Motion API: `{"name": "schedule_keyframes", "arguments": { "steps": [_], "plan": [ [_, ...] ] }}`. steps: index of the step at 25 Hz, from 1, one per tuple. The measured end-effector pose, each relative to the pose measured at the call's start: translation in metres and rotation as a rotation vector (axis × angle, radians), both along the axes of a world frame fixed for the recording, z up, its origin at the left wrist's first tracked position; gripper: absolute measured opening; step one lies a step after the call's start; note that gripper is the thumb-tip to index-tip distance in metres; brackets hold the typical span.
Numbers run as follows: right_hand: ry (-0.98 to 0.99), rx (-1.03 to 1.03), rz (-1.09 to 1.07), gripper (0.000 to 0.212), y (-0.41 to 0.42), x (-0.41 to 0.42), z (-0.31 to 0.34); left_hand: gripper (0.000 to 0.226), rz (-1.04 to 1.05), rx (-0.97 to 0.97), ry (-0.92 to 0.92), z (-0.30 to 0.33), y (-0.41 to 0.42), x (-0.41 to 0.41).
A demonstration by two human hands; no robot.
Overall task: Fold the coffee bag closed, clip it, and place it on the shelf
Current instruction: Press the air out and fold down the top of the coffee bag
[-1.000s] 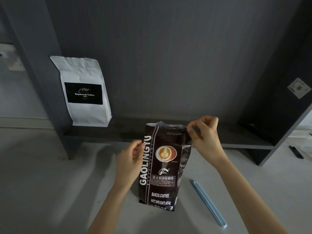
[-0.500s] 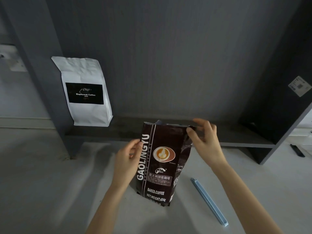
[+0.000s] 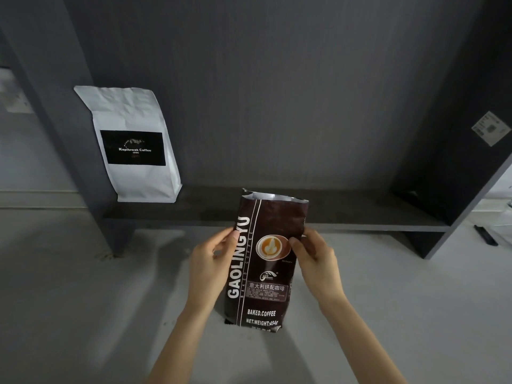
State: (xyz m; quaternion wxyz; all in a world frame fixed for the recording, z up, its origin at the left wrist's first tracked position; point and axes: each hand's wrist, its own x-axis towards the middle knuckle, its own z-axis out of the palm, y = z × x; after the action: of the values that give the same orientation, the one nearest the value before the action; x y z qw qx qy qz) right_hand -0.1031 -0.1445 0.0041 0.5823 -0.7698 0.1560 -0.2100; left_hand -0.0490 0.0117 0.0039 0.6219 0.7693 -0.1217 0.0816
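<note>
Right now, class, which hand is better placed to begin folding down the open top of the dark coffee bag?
Right hand, narrowly: it sits slightly higher on the dark coffee bag, nearer the open top. The left hand steadies the opposite edge.

Up and to the left of where you grip, a white paper pouch with a black label (image 3: 135, 146) stands upright. High on the right, a small white printed sticker (image 3: 491, 128) clings to a dark side panel (image 3: 454, 151). Far right, a slim black object (image 3: 485, 235) lies on the pale grey floor (image 3: 55, 300).

One camera sits on the person's head. It looks forward and down, close above the left hand (image 3: 212, 268) and right hand (image 3: 318, 266), facing the dark grey wooden shelf (image 3: 346, 217) beyond them.
</note>
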Motion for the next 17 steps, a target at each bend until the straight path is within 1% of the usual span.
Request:
{"name": "schedule_keyframes", "arguments": {
  "steps": [1,3,6,9,12,14,17],
  "plan": [
    [-0.002,0.007,0.008,0.009,-0.0012,0.0003,0.0001,0.024,0.002,0.003,0.003,-0.0001,0.0004,-0.0004],
    [-0.002,0.017,0.042,0.013,-0.0041,0.0002,-0.0005,0.018,-0.018,-0.003,0.022,-0.0001,0.0018,0.0010],
    [0.003,0.072,0.082,0.014,-0.0072,0.0011,-0.0036,0.010,-0.105,-0.043,0.099,0.0009,0.0032,0.0021],
    [-0.004,0.089,0.101,0.015,-0.0089,0.0040,-0.0066,0.011,-0.156,-0.128,0.131,0.0000,0.0032,0.0002],
    [-0.028,0.087,0.101,0.023,-0.0098,0.0058,-0.0077,0.011,-0.155,-0.181,0.111,0.0008,0.0051,0.0011],
    [-0.055,0.061,0.110,0.027,-0.0096,0.0046,-0.0067,0.016,-0.143,-0.228,0.104,0.0011,0.0083,0.0032],
    [-0.096,0.018,0.123,0.029,-0.0096,0.0020,-0.0050,0.012,-0.162,-0.214,0.089,0.0004,0.0096,0.0032]
  ]
}}
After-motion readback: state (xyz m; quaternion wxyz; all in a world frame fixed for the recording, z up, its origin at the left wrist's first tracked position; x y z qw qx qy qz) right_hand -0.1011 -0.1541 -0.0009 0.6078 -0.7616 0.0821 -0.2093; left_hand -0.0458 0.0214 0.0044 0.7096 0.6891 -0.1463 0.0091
